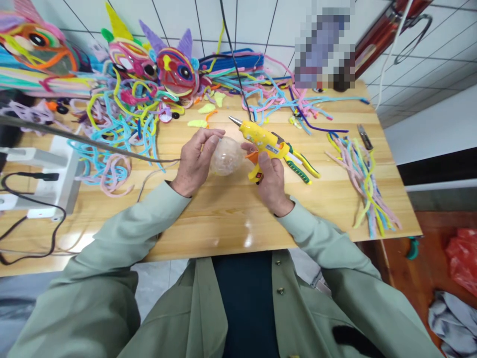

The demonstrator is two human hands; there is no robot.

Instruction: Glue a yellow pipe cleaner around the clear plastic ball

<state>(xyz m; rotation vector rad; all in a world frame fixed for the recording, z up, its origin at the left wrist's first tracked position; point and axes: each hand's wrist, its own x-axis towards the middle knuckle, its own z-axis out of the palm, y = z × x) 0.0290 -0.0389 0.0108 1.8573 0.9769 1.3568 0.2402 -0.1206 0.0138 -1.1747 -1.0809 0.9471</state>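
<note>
Green sleeves point(149, 223) cross the table's point(208, 228) near edge. Just beyond the middle of that edge, the left hand point(196, 161) has a narrow grip, thumb and fingers close together at the left side of a clear ball point(225, 156). To its right, the right hand point(274, 184) has its grip closed round the handle of a yellow glue gun point(261, 139), nozzle towards the far left corner. Whether its fingertips touch the ball, I cannot tell. Green-handled pliers point(298, 171) are partly hidden behind the gun. Along the far edge, a pixelated patch point(324, 44) masks something; a decorated figure point(40, 44) is cut off at left.
</note>
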